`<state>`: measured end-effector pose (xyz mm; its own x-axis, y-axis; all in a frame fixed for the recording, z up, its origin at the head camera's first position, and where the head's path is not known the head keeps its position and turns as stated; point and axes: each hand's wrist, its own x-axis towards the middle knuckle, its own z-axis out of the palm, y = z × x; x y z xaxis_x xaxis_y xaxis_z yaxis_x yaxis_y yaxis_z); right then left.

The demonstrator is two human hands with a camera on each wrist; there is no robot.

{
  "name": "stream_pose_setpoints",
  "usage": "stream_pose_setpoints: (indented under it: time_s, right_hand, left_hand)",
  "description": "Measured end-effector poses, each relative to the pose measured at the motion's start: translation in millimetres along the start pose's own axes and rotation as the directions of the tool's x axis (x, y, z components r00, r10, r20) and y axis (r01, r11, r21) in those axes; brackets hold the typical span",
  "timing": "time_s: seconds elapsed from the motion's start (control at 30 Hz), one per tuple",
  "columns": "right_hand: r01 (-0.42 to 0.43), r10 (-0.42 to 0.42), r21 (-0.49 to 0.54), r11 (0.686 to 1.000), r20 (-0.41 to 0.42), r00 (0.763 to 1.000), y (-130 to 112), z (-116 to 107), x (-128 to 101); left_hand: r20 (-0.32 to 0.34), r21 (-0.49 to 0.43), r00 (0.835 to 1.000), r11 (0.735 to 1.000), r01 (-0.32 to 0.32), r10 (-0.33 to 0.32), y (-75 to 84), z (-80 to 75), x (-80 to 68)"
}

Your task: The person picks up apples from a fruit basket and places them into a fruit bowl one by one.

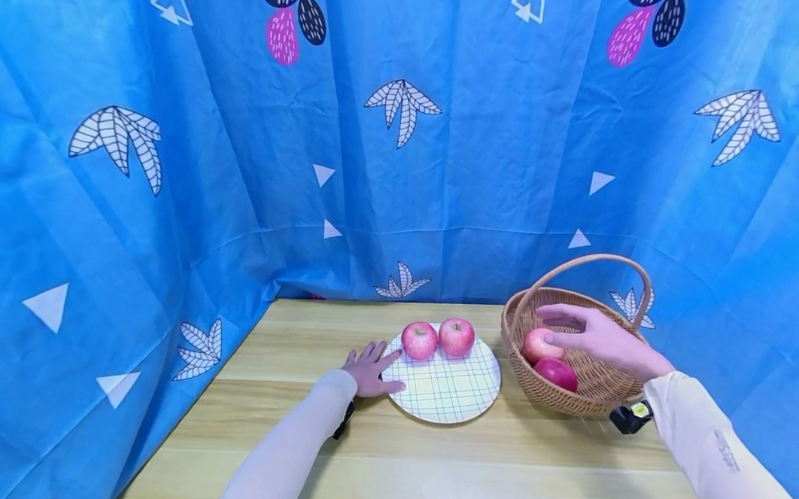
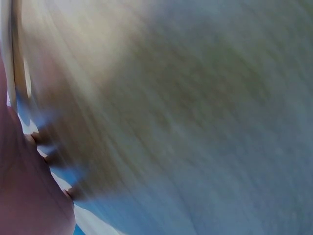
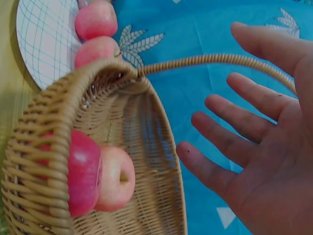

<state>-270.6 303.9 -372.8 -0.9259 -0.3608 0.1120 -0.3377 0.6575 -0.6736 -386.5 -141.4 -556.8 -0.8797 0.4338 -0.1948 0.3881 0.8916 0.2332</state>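
Note:
Two pink-red apples [image 1: 419,341] sit side by side at the back of a round plate [image 1: 453,392] with a checked pattern. My left hand [image 1: 371,370] lies spread at the plate's left edge, fingers straight. To the right, my right hand [image 1: 588,335] hovers over a wicker basket [image 1: 548,393], its fingers extended and holding nothing. Inside the basket, a paler apple [image 3: 117,178] rests against a darker red fruit [image 3: 84,174]. The right wrist view shows the palm with fingers apart. The left wrist view is mostly the tabletop [image 2: 195,122], with part of the hand at its left.
The basket's tall arched handle [image 1: 596,258] rises beside my right hand. A blue patterned curtain [image 1: 404,167] hangs behind the wooden table [image 1: 429,462] and along its sides. Each wrist carries a small black device [image 1: 630,417].

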Motion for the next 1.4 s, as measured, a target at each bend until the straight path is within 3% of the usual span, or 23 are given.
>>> stream_pose_setpoints:
  time_s: [0.33,0.53,0.73,0.9,1.2,1.4]
  right_hand:
    - [0.009,-0.009,0.013,1.000,-0.026,1.000,25.3,-8.6,14.2]
    - [0.007,-0.006,0.060,0.998,-0.013,1.000,38.2,-9.9,22.8]
    - [-0.071,0.075,0.086,0.994,-0.037,0.997,50.3,-10.9,23.8]
    - [-0.089,0.095,0.102,0.991,-0.053,0.994,59.2,-12.2,25.5]
    - [-0.135,0.145,0.235,0.963,-0.023,0.989,85.0,-8.9,25.6]
    - [-0.135,0.148,0.260,0.956,-0.030,0.988,90.5,-9.8,27.6]
  left_hand:
    - [0.005,0.014,1.000,1.000,-0.008,0.008,13.4,-14.8,-16.2]
    - [0.015,0.001,1.000,1.000,0.004,-0.004,9.0,-11.1,-14.2]
    - [0.008,0.009,1.000,1.000,-0.004,0.004,9.3,-9.9,-12.8]
    - [-0.002,0.005,1.000,1.000,-0.013,0.013,8.8,-9.3,-12.7]
    - [0.006,-0.001,1.000,1.000,-0.026,0.026,12.2,-13.1,-17.1]
    - [-0.013,-0.025,0.999,0.999,-0.045,0.045,11.2,-13.6,-17.7]
